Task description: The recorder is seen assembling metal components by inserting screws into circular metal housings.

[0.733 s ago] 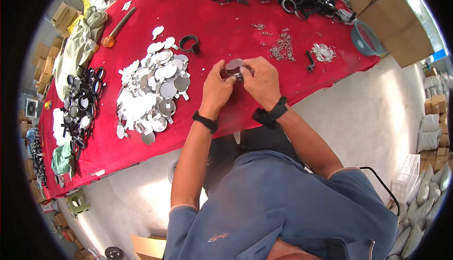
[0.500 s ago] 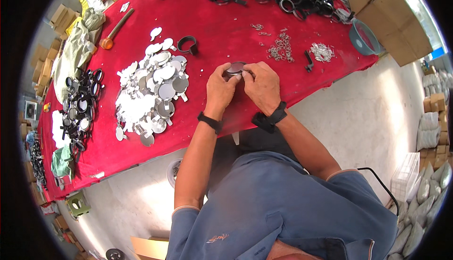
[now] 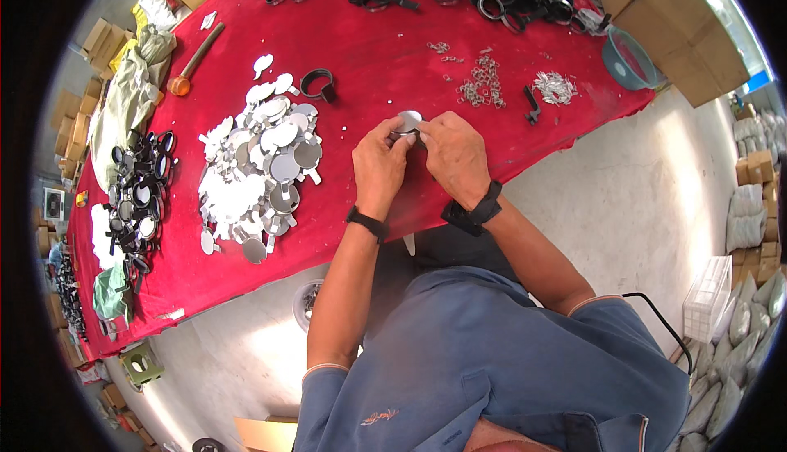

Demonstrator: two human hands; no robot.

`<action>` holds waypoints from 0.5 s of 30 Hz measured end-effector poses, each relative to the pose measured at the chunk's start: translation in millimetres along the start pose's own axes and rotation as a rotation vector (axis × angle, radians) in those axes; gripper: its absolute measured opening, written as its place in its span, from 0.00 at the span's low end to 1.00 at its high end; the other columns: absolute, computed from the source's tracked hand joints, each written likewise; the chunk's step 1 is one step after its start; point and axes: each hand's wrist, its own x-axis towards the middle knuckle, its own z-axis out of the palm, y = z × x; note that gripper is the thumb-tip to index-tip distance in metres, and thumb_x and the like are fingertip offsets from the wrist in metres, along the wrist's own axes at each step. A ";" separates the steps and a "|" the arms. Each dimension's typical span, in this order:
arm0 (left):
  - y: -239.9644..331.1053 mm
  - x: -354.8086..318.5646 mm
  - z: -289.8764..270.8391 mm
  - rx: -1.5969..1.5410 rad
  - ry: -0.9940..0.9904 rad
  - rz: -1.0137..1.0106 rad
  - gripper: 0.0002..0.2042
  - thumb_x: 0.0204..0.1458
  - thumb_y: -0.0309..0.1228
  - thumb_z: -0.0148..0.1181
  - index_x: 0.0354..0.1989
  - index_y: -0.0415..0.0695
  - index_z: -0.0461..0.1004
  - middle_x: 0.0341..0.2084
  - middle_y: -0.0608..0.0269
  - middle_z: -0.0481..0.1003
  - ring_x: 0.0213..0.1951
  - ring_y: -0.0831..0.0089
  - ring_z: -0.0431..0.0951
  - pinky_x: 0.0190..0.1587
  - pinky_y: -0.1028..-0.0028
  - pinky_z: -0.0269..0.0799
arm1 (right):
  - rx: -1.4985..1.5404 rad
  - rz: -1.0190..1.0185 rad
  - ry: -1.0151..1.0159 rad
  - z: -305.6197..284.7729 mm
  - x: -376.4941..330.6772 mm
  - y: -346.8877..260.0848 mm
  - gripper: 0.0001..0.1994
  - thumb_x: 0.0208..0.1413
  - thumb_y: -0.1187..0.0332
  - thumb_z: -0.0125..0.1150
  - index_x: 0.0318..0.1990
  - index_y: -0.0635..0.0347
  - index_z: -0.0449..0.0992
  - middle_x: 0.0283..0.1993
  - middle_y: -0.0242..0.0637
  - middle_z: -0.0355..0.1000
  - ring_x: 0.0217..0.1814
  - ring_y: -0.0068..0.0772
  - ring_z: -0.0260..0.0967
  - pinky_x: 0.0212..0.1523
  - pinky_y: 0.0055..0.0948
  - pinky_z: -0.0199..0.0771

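Above the red-covered table, both my hands hold a small round mirror [image 3: 409,119] with a pale, shiny face and a dark rim. My left hand [image 3: 379,167] pinches its left and near edge between thumb and fingers. The fingertips of my right hand [image 3: 456,158] close on its right edge, hiding part of it. To the left lies a heap of round, mirror-like discs with small tabs [image 3: 284,168]. Just beyond the heap sits a single black ring [image 3: 329,92]. Small metal rings [image 3: 484,85], a black bracket [image 3: 533,109] and thin silver pins [image 3: 555,89] lie to the right.
Black ring parts [image 3: 492,7] are piled along the far edge. More black-framed round pieces [image 3: 143,194] lie far left, near a mallet [image 3: 179,85]. A blue-grey basin [image 3: 630,60] and cardboard box [image 3: 684,30] are at the right. A plastic crate [image 3: 707,299] stands on the floor.
The mirror's face has turned from dark to bright as it tilted in my fingers. My right hand has shifted slightly, and the whole view has moved a little.
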 end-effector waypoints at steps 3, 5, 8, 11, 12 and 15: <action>-7.8 -0.5 2.0 0.019 0.018 0.033 0.19 0.58 0.28 0.69 0.58 0.38 0.82 0.41 0.52 0.87 0.42 0.70 0.88 0.48 0.70 0.81 | -0.039 -0.034 -0.007 -1.4 -0.1 -1.5 0.06 0.57 0.74 0.65 0.41 0.61 0.85 0.36 0.42 0.76 0.41 0.49 0.77 0.42 0.45 0.78; -13.7 -0.2 3.7 0.039 0.037 0.063 0.19 0.58 0.28 0.69 0.58 0.38 0.82 0.40 0.51 0.88 0.42 0.70 0.88 0.48 0.71 0.81 | -0.049 -0.046 -0.012 -1.0 1.5 -0.6 0.06 0.57 0.74 0.65 0.40 0.61 0.85 0.36 0.42 0.76 0.41 0.49 0.77 0.42 0.45 0.77; -15.1 0.8 5.9 0.066 0.037 0.082 0.19 0.59 0.29 0.70 0.58 0.38 0.82 0.41 0.50 0.87 0.42 0.70 0.88 0.48 0.71 0.81 | -0.043 -0.034 -0.018 -0.2 3.0 2.6 0.06 0.57 0.73 0.64 0.40 0.61 0.85 0.36 0.42 0.75 0.41 0.49 0.77 0.41 0.45 0.77; -13.9 0.7 5.9 0.090 0.033 0.074 0.19 0.59 0.29 0.70 0.59 0.38 0.82 0.40 0.50 0.87 0.41 0.69 0.89 0.47 0.70 0.81 | -0.021 -0.026 -0.015 -0.5 2.6 2.3 0.06 0.58 0.73 0.64 0.39 0.62 0.84 0.36 0.42 0.75 0.41 0.49 0.77 0.41 0.45 0.77; -14.4 0.9 5.3 0.079 0.030 0.073 0.19 0.59 0.29 0.69 0.59 0.39 0.82 0.42 0.49 0.87 0.42 0.68 0.89 0.48 0.70 0.81 | -0.040 -0.024 -0.026 -0.3 2.1 2.0 0.05 0.58 0.73 0.64 0.39 0.62 0.84 0.36 0.42 0.75 0.41 0.48 0.77 0.41 0.45 0.77; -11.6 -0.9 3.9 0.097 0.029 0.084 0.18 0.59 0.29 0.69 0.58 0.39 0.82 0.47 0.45 0.85 0.45 0.63 0.88 0.50 0.68 0.81 | -0.046 -0.026 -0.028 0.2 1.0 1.9 0.05 0.57 0.73 0.65 0.39 0.62 0.84 0.36 0.42 0.75 0.41 0.48 0.77 0.42 0.46 0.78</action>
